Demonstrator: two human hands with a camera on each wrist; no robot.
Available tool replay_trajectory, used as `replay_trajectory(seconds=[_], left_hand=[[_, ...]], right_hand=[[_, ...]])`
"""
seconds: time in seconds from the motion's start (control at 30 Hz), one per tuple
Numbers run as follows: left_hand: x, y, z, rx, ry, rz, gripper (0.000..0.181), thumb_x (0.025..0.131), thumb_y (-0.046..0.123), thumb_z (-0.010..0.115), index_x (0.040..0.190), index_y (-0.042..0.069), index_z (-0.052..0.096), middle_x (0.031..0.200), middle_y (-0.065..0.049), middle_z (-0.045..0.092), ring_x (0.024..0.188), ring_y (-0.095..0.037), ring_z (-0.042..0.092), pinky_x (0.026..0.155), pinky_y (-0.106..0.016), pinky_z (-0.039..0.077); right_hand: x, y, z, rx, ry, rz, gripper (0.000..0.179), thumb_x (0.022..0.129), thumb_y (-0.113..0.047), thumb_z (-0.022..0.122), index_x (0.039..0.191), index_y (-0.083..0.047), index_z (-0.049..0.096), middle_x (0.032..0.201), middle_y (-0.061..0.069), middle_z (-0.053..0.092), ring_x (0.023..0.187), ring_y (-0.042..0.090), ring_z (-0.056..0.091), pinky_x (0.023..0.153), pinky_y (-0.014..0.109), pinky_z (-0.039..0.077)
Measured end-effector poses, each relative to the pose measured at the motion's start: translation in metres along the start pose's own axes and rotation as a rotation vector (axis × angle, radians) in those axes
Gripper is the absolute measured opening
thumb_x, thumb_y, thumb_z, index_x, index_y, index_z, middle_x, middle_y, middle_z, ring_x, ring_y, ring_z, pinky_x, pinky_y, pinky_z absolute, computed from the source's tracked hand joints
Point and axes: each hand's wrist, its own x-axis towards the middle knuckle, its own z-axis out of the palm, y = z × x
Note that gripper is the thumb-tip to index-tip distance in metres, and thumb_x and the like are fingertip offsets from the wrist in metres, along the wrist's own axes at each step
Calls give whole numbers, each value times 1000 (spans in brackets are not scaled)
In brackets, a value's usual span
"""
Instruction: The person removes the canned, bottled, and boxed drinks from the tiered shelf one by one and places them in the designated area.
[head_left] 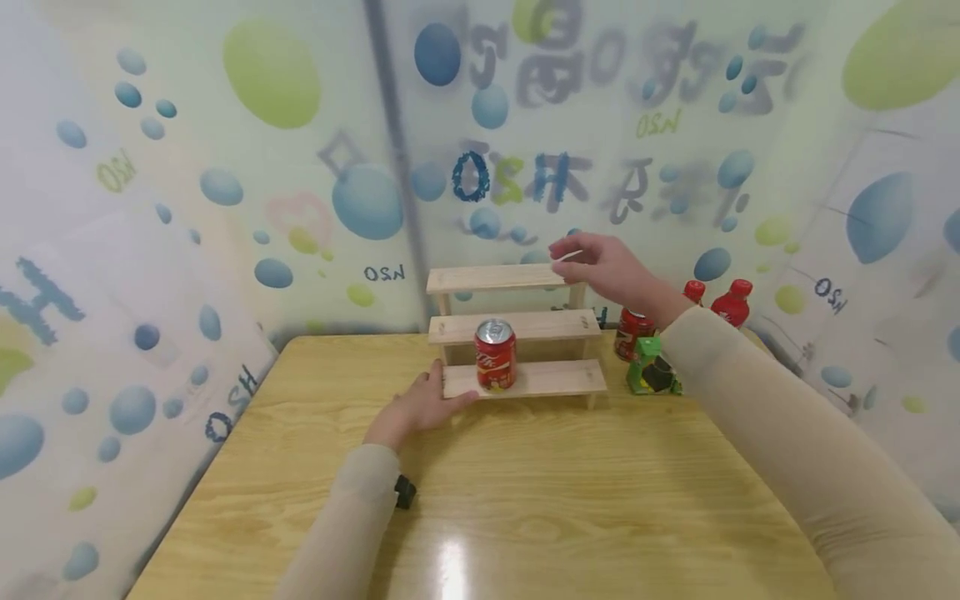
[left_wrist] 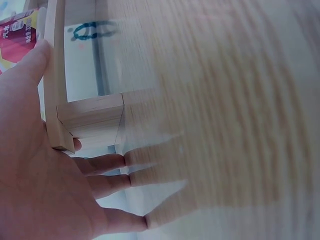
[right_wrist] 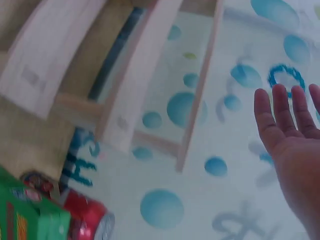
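Observation:
A light wooden three-step display rack (head_left: 525, 382) stands on the table, and a red soda can (head_left: 495, 357) sits upright on its lowest step. At the left end of that step, my left hand (head_left: 422, 406) holds the rack, thumb along the front edge. The left wrist view shows the thumb on the plank (left_wrist: 55, 85) and several fingertips touching the tabletop. My right hand (head_left: 606, 268) hovers by the right end of the top step, holding nothing. Its fingers are extended, apart from the rack, in the right wrist view.
Right of the rack stand a green carton (head_left: 643, 367), another red can (head_left: 626, 335) and two red-capped bottles (head_left: 733, 302), partly hidden by my right arm. A printed curtain (head_left: 480, 125) hangs behind the wooden table (head_left: 570, 492). Something small and black (head_left: 405, 492) shows beside my left sleeve.

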Motion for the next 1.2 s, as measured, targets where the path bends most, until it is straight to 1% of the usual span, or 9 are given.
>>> replay_trajectory(seconds=[0.1,0.23,0.33,0.43,0.57,0.67,0.87,1.03,1.2], left_hand=[[0,-2,0,6,1,3,124,91,88,50,172,7,3,172,-30,28,159,-48,33,124,-80,21],[0,-1,0,10,6,5,124,91,88,50,172,7,4,172,-30,29,159,-48,34,124,-81,20],[0,-1,0,13,6,5,125,90,90,49,172,7,4,172,-30,28,159,-48,33,124,-82,19],[0,0,-1,10,1,0,125,90,90,49,172,7,4,173,-30,27,160,-48,32,124,-82,18],[0,0,-2,-3,-4,-6,123,91,88,50,172,7,5,173,-29,26,160,-47,31,124,-82,15],[0,0,-2,-2,-4,-6,123,91,88,51,172,7,5,173,-29,27,160,-47,31,124,-82,15],[0,-1,-1,-3,-2,-8,122,92,87,50,172,7,4,173,-30,27,160,-47,31,124,-82,16],[1,-1,-1,2,-1,-5,121,92,86,50,172,7,5,172,-29,28,160,-47,32,123,-83,16],[1,-1,0,4,1,-3,121,92,86,51,172,7,5,172,-30,29,159,-48,33,123,-84,16]], right_hand=[[9,2,24,1,-41,-1,51,105,-37,68,150,-15,56,154,12,57,141,31,58,116,59,50],[13,4,47,30,-79,11,59,104,-39,69,155,-14,52,158,12,53,147,32,53,117,60,48],[13,9,64,52,-83,32,63,104,-39,70,157,-13,50,159,12,53,148,33,52,120,59,47],[12,15,81,78,-91,50,65,103,-40,71,158,-14,49,159,11,53,148,33,52,121,57,47],[10,24,102,118,-134,66,68,101,-41,72,159,-14,47,161,12,52,149,35,51,123,57,46],[9,31,115,145,-164,77,71,100,-37,75,160,-14,46,159,13,54,149,35,51,124,56,44],[6,38,127,211,-159,81,73,98,-30,79,161,-14,46,153,12,60,145,35,56,120,54,49],[3,41,130,260,-137,92,71,97,-31,81,159,-18,50,151,7,62,141,32,59,119,53,50],[0,41,132,288,-86,109,67,94,-31,83,155,-21,57,147,6,65,139,31,61,118,54,50]])
